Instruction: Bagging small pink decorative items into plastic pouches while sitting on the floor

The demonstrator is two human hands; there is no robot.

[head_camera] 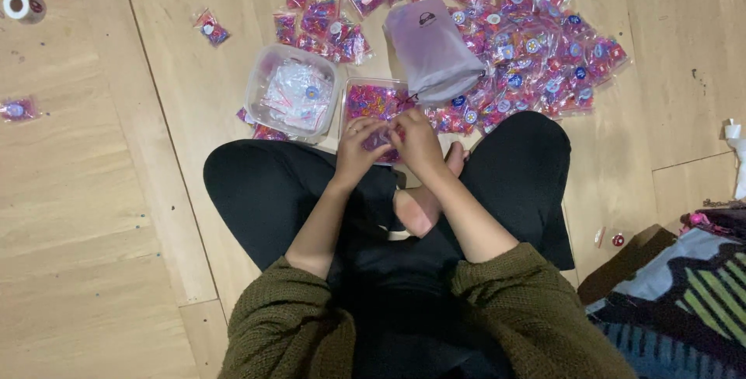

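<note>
Fingers: both hands, left hand (359, 146) and right hand (418, 143), pinched together on one small pink packet (380, 139) at frame centre; its long axis cannot be told.
Tubs: two clear tubs on the floor above the hands; left tub (264, 83) holds clear-wrapped packets, right tub (351, 95) loose pink pieces.
Beyond: one grey pouch (432, 48); heaped pink packets (536, 52), upper right.

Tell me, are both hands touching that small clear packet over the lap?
Touching. The head view shows the left hand and right hand pinching the small packet between their fingertips.
</note>
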